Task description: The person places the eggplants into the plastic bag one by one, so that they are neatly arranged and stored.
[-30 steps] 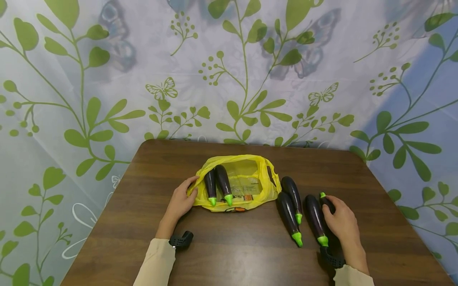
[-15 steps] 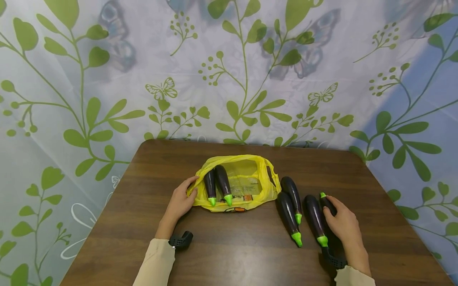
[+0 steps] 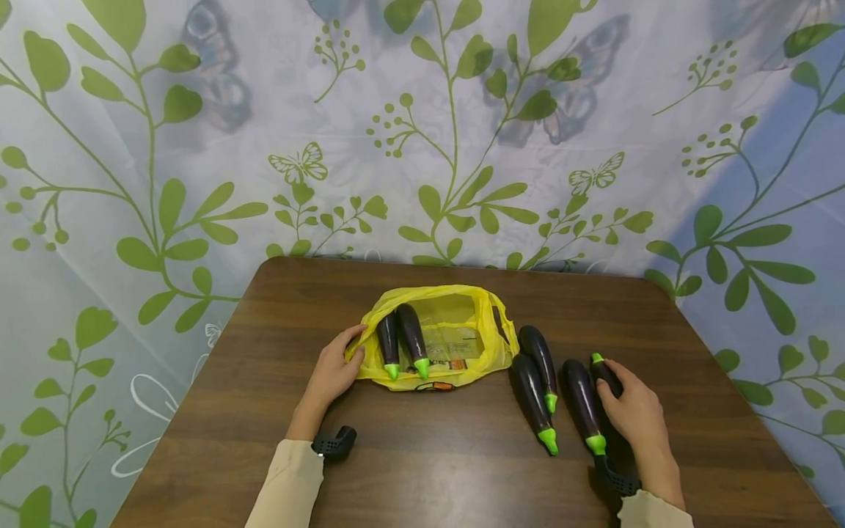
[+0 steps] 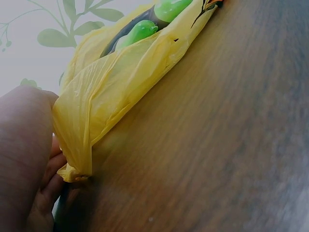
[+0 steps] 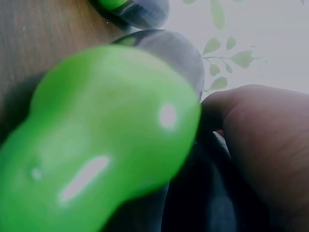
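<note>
My left hand (image 3: 334,369) grips the left rim of a yellow plastic bag (image 3: 495,352), its thumb on the near side. The bag lies on its side with its mouth spread toward me. Inside its left part are two dark eggplants (image 3: 411,334), green caps facing me. At the right, my right hand (image 3: 635,405) holds another eggplant (image 3: 609,378) whose green tip points away; the palm hides much of it. Right beside it lies an eggplant (image 3: 579,396) with its cap toward me, whose green end (image 5: 116,121) fills much of the right wrist view.
Two more eggplants (image 3: 531,392) lie side by side between the bag and my right hand. All rest on a brown wooden table (image 3: 422,455). A leaf-patterned cloth (image 3: 422,147) hangs behind the table's far edge.
My right hand and the eggplant in it have shifted very slightly to the right. The left hand, bag and other eggplants look the same.
</note>
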Motion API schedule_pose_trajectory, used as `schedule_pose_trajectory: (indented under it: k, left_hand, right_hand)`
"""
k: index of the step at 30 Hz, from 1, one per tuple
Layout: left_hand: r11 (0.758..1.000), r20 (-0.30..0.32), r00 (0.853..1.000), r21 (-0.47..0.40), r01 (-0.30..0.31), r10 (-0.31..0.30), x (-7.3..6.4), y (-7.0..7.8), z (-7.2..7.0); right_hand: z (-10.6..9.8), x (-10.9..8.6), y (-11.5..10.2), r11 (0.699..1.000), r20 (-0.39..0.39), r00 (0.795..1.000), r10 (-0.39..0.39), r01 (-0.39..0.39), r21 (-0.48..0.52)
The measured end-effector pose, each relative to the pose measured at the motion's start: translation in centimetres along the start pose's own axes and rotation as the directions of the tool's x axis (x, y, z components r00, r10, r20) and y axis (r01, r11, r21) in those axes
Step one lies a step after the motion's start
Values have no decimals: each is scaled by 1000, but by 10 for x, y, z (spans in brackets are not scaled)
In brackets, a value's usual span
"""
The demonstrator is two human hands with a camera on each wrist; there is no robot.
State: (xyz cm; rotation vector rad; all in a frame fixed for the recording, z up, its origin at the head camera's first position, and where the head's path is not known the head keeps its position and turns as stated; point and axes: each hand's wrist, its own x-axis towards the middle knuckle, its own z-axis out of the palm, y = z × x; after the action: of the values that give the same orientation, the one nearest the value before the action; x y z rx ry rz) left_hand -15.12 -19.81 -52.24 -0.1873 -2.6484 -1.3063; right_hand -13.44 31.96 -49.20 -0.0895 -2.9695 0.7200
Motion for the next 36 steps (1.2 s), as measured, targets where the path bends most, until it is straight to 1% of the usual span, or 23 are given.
schedule_pose_trajectory:
  k: [5,13,21,28,36]
  left_hand:
    - [1000,3,1000,-6,0,0,0,0,0]
    - [1000,3,1000,-2,2,-2,0,-2,0]
    - [1000,1,1000,-1,1,-1,0,0,0]
    - [1000,6,1000,-1,9,-9,-1,2,-1]
    - [1000,6,1000,-8,8,-8,-1,1,-1]
  right_hand:
    - [-4,1,-4,1000,-32,999,-23,24,6]
    - [-8,1,-11,999,-45,998,-36,37,23]
    - [-11,4,-22,997,-62,995,-73,75,24]
    - [-10,8,-32,997,-68,995,-79,81,21]
    - [-8,12,-38,987,-127,980,-153,158,33]
